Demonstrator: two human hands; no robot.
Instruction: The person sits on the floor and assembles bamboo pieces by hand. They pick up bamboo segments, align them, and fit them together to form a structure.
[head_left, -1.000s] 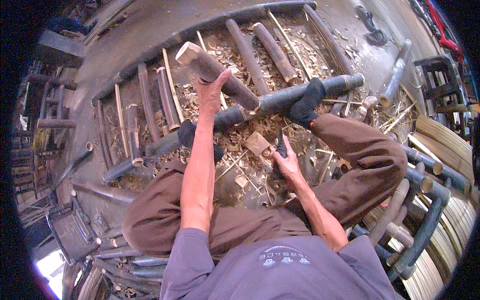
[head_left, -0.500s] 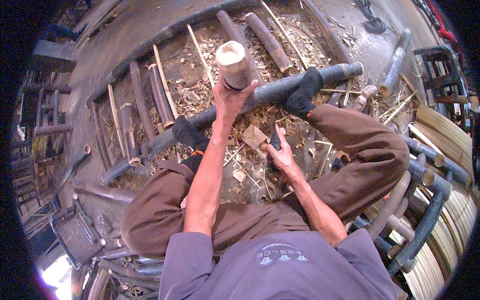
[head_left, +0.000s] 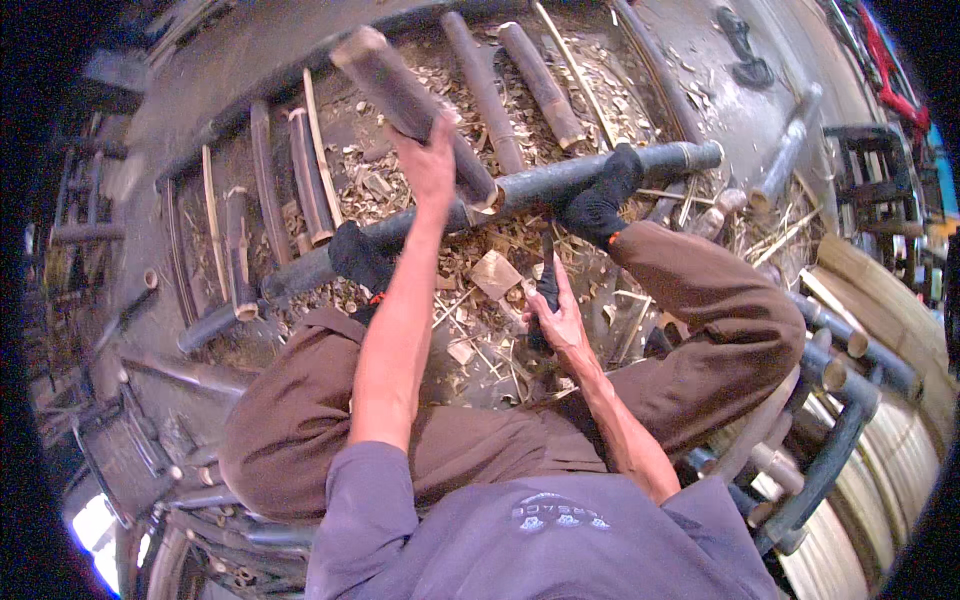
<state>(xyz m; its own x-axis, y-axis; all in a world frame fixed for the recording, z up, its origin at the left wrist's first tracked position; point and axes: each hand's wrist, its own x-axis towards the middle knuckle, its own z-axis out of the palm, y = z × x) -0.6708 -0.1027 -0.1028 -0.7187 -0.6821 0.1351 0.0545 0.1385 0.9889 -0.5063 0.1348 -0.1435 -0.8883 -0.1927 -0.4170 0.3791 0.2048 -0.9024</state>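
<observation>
My left hand [head_left: 430,168], its arm stretched forward, grips a short, thick, dark brown bamboo piece [head_left: 385,82] with pale cut ends. The piece slants from far left to near right, its near end by a long dark bamboo pole [head_left: 655,158]; whether they touch I cannot tell. Closer to me, my right hand [head_left: 562,322] is wrapped round the black handle of a knife [head_left: 547,275], whose narrow blade points away from me. Beside the knife, on the chip-strewn floor, lies a small square wooden block [head_left: 495,274].
My feet in black socks [head_left: 605,195] rest against the long pole. A ladder-like bamboo frame and loose rods [head_left: 540,85] spread beyond it among wood shavings [head_left: 375,185]. At right stand dark pole furniture [head_left: 835,480] and pale slats [head_left: 835,560]; more furniture [head_left: 140,450] stands at left.
The bamboo piece in my left hand has tipped from end-on toward my view to lying slanted, its far end swinging away and left. My right hand still holds the knife in nearly the same place.
</observation>
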